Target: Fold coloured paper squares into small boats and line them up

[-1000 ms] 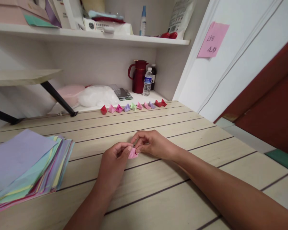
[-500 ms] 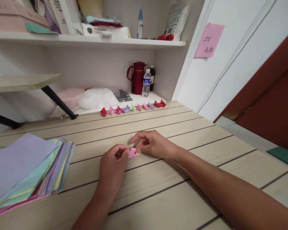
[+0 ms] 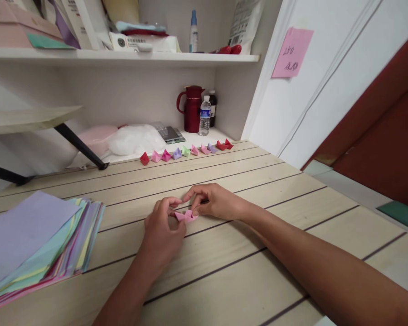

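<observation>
Pink boat (image 3: pixel 187 216) (folded paper) in right grip (image 3: pixel 217 202)

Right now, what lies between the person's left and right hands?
In the head view, a small pink paper boat lies between the left hand and the right hand, its right end at the right thumb.

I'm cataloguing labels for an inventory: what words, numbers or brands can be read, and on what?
"250": handwritten on the pink note; the characters below it are unclear.
White pack: printed characters, too blurred to quote.
Blue-capped bottle, water bottle, dark bottle, white bag: print too small or blurred.
</observation>
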Available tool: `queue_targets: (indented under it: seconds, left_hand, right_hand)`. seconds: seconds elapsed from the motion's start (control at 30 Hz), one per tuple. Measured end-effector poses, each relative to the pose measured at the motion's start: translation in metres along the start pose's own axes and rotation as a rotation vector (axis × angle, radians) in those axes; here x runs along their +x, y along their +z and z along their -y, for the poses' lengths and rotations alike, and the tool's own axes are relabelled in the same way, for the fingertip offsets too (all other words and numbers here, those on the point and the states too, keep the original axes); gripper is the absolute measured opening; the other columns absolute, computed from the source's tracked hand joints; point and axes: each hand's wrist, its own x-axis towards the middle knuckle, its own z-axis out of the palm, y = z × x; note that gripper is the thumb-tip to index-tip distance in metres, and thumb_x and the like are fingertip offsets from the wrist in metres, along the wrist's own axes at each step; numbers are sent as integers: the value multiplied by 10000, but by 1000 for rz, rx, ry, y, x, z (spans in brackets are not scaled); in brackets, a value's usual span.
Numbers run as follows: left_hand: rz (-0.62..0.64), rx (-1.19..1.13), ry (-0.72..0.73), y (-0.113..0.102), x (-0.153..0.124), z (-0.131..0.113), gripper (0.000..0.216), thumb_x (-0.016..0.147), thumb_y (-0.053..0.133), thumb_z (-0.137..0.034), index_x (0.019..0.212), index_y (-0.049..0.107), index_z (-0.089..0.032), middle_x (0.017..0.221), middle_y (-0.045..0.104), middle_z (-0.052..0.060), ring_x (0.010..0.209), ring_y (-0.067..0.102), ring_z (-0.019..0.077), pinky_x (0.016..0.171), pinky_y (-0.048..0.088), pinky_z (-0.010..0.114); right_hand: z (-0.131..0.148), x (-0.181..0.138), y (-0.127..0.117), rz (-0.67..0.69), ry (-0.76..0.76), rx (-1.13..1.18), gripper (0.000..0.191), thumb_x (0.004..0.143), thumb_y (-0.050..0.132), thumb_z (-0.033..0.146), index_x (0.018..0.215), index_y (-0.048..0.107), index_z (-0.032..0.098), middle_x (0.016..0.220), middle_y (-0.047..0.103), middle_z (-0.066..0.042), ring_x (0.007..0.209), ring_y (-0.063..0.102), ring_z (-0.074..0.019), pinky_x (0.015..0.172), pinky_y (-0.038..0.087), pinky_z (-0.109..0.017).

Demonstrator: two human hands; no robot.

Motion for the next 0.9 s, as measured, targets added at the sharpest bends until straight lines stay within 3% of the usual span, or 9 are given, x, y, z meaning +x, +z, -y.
queue_targets:
  seconds: [0.23, 0.63, 0.9]
  left_hand:
    - [12, 31, 43, 1, 1, 2, 73, 710, 622, -285, 766, 598, -245, 828, 645, -1, 759, 632, 177, 741, 488, 329]
    - [34, 118, 65, 3, 0, 0, 202, 665, 691, -342, 630, 519, -243, 754, 622, -10, 701, 602, 169, 685, 471, 299]
    - [6, 160, 74, 9, 1, 4, 165, 728, 612, -323, 633, 505, -241, 766, 608, -1, 660, 566, 157, 696, 457, 319]
  right_hand:
    - [3, -1, -3, 10, 26, 15, 290, 734, 716, 148, 1022, 709, 181, 776, 750, -2, 742, 693, -164, 710, 512, -268]
    - [-1, -1, -6, 35, 35, 74, 264, 725, 725, 156, 988, 716, 184, 756, 744, 8, 702, 678, -148, 683, 506, -249]
    - [-6, 1, -8, 33, 29, 53, 285, 722, 726, 158, 1006, 721, 184, 751, 730, 12, 709, 664, -146, 699, 490, -252]
